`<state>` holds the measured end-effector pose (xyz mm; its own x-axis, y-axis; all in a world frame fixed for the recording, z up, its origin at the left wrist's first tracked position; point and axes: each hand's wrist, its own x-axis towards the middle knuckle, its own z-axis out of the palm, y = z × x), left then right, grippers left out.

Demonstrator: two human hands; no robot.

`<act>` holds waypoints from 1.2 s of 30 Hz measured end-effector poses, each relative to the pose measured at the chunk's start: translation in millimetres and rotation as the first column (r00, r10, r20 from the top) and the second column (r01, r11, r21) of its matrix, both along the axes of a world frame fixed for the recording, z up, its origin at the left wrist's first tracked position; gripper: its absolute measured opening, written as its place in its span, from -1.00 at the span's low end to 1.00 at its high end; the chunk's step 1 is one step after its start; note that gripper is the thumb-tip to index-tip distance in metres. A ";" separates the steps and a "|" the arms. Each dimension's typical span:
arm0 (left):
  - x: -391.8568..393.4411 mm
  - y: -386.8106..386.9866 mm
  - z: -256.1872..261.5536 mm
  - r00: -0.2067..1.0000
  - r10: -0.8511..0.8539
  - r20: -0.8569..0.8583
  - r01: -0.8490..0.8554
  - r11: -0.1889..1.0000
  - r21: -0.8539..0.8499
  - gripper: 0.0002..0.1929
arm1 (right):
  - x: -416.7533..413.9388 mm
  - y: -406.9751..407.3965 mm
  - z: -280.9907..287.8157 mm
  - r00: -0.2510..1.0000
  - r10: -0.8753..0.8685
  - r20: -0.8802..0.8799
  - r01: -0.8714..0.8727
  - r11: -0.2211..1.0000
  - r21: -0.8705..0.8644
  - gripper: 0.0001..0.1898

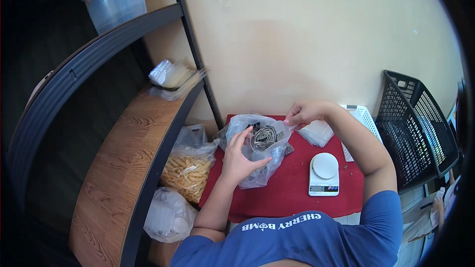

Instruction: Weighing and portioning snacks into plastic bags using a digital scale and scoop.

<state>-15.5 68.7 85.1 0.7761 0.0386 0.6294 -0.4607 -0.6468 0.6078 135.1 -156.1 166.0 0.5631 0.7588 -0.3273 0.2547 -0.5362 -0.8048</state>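
My right hand [301, 114] grips the handle of a translucent plastic scoop [284, 141], which is tilted down to the left. Dark and pale striped spiral pieces [266, 137] show in and through it. My left hand [239, 157] curves its fingers and thumb around the rim of a clear round container [256, 146] at the scoop's mouth. Both are above an opened clear plastic bag [256, 181] with dark contents, on the red cloth [274, 204]. A white digital kitchen scale [324, 174] stands to the right of the bag.
Clear plastic bags [317, 133] lie beside a white perforated basket [367, 118]. Black crates [408, 137] stand at the right. A wood-topped shelf [122, 155] runs along the left, near a bag of yellow snacks [185, 174] and bagged clear containers [169, 217]. A person [426, 218] is at far right.
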 end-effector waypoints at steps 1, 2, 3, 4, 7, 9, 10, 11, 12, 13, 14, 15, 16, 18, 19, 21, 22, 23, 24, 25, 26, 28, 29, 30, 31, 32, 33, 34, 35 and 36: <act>2.3 -2.9 0.9 1.000 -0.013 0.008 0.013 1.000 0.000 -0.11 | 0.2 1.0 -0.7 0.999 -0.026 0.048 0.026 1.000 -0.012 -0.69; 4.4 -5.9 0.3 1.000 -0.014 0.020 0.014 1.000 0.022 -0.11 | 1.2 0.8 2.0 0.998 -0.040 0.055 0.040 0.999 -0.011 -0.69; 5.6 -7.9 -1.2 0.999 -0.013 0.029 0.012 0.999 0.044 -0.12 | 1.1 2.0 5.4 0.996 -0.010 0.092 0.016 0.998 -0.064 -0.69; 8.4 -10.2 -3.0 0.999 -0.026 0.033 0.024 0.999 0.046 -0.12 | 0.4 3.7 9.8 0.992 0.020 0.125 -0.005 0.993 -0.117 -0.70; 14.5 -17.1 -7.1 0.993 -0.071 0.095 0.067 0.997 0.043 -0.15 | -13.1 17.8 36.9 0.923 0.156 0.351 -0.007 0.921 -0.389 -0.70; 16.4 -23.8 -6.7 0.994 -0.101 0.038 0.101 0.995 -0.006 -0.16 | -30.2 32.0 52.7 0.856 0.250 0.452 -0.028 0.895 -0.444 -0.71; 17.8 -26.9 -7.6 0.993 -0.112 0.035 0.112 0.994 -0.005 -0.16 | -39.1 38.7 59.8 0.767 0.352 0.537 -0.047 0.864 -0.501 -0.73; 19.4 -29.8 -9.2 0.993 -0.118 0.020 0.119 0.992 -0.030 -0.16 | -47.9 45.1 65.6 0.772 0.343 0.535 -0.039 0.866 -0.499 -0.73; 20.8 -31.0 -11.5 0.993 -0.121 0.003 0.120 0.991 -0.056 -0.16 | -56.0 53.2 69.8 0.714 0.391 0.580 0.041 0.804 -0.593 -0.74; 22.5 -33.2 -13.3 0.991 -0.131 -0.002 0.131 0.990 -0.053 -0.16 | -62.6 57.8 73.4 0.655 0.442 0.613 0.134 0.731 -0.669 -0.75; 24.5 -35.3 -15.1 0.990 -0.138 -0.001 0.137 0.987 -0.083 -0.16 | -65.5 60.7 77.7 0.663 0.433 0.611 0.137 0.732 -0.667 -0.75; 25.6 -36.7 -16.8 0.990 -0.142 0.001 0.141 0.984 -0.113 -0.17 | -66.4 62.7 82.9 0.649 0.450 0.613 0.156 0.710 -0.686 -0.77; 26.3 -36.7 -18.8 0.989 -0.148 -0.005 0.147 0.983 -0.110 -0.17 | -66.7 62.2 86.5 0.635 0.468 0.614 0.174 0.688 -0.705 -0.78; 27.8 -36.1 -22.6 0.989 -0.146 0.036 0.150 0.981 -0.126 -0.13 | -65.8 55.2 90.4 0.596 0.467 0.653 0.147 0.737 -0.660 -0.78; 28.4 -36.7 -24.2 0.988 -0.151 0.032 0.154 0.980 -0.125 -0.13 | -67.8 51.0 92.3 0.550 0.465 0.694 0.117 0.779 -0.615 -0.78; 30.2 -39.0 -27.6 0.970 -0.205 0.131 0.232 0.940 -0.251 -0.15 | -82.1 35.1 97.9 0.512 0.428 0.745 0.127 0.820 -0.558 -0.77; 30.9 -37.9 -30.5 0.971 -0.201 0.126 0.228 0.941 -0.251 -0.15 | -91.9 27.7 101.9 0.414 0.384 0.826 0.180 0.855 -0.487 -0.77; 32.0 -37.0 -34.1 0.947 -0.279 0.158 0.319 0.868 -0.381 -0.17 | -101.1 19.0 106.0 0.309 0.333 0.891 0.224 0.885 -0.408 -0.76; 32.2 -35.7 -37.6 0.917 -0.346 0.200 0.399 0.770 -0.498 -0.19 | -109.8 8.8 111.2 0.315 0.232 0.920 0.235 0.920 -0.313 -0.77; 31.5 -34.3 -40.6 0.919 -0.342 0.194 0.393 0.772 -0.500 -0.19 | -115.9 -2.8 113.6 0.322 0.129 0.938 0.248 0.944 -0.216 -0.77; 29.9 -32.5 -43.9 0.882 -0.400 0.248 0.446 0.542 -0.712 -0.18 | -118.0 -16.1 110.9 0.303 0.008 0.953 0.247 0.965 -0.087 -0.77; 26.8 -32.2 -53.8 0.809 -0.456 0.372 0.455 0.084 -0.887 -0.17 | -122.0 -44.2 100.2 0.292 -0.118 0.949 0.253 0.967 0.043 -0.77; 25.6 -33.6 -58.8 0.813 -0.455 0.363 0.446 0.085 -0.891 -0.17 | -123.2 -55.4 93.5 0.349 -0.216 0.912 0.357 0.930 0.084 -0.75; 22.0 -35.9 -60.5 0.758 -0.512 0.405 0.457 -0.026 -0.889 -0.18 | -123.8 -66.9 85.8 0.397 -0.312 0.863 0.453 0.884 0.111 -0.74; 19.6 -40.3 -62.5 0.691 -0.564 0.452 0.457 -0.143 -0.878 -0.19 | -123.3 -81.1 73.8 0.406 -0.311 0.859 0.454 0.885 0.106 -0.74; 16.7 -46.0 -66.7 0.750 -0.537 0.387 0.404 -0.092 -0.910 -0.20 | -119.2 -95.5 55.2 0.436 -0.306 0.846 0.527 0.849 0.036 -0.73; 16.4 -52.4 -70.9 0.748 -0.544 0.381 0.397 -0.094 -0.913 -0.20 | -118.5 -113.9 36.1 0.458 -0.310 0.833 0.601 0.798 -0.033 -0.72; 18.3 -56.2 -79.3 0.795 -0.524 0.307 0.315 -0.076 -0.946 -0.20 | -115.3 -133.0 11.0 0.497 -0.336 0.800 0.610 0.791 -0.047 -0.71; 19.9 -63.9 -85.8 0.829 -0.510 0.230 0.229 -0.065 -0.971 -0.21 | -115.3 -154.0 -15.8 0.529 -0.367 0.765 0.628 0.776 -0.063 -0.70; 15.9 -75.6 -89.2 0.866 -0.480 0.139 0.211 0.101 -0.972 -0.25 | -117.5 -171.2 -40.5 0.572 -0.421 0.704 0.640 0.766 -0.061 -0.70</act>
<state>0.4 -6.8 -4.1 0.9654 0.1800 0.1888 -0.2608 0.6857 0.6795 17.6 -327.3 125.6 0.9757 0.1846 0.1182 0.2152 -0.9089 -0.3572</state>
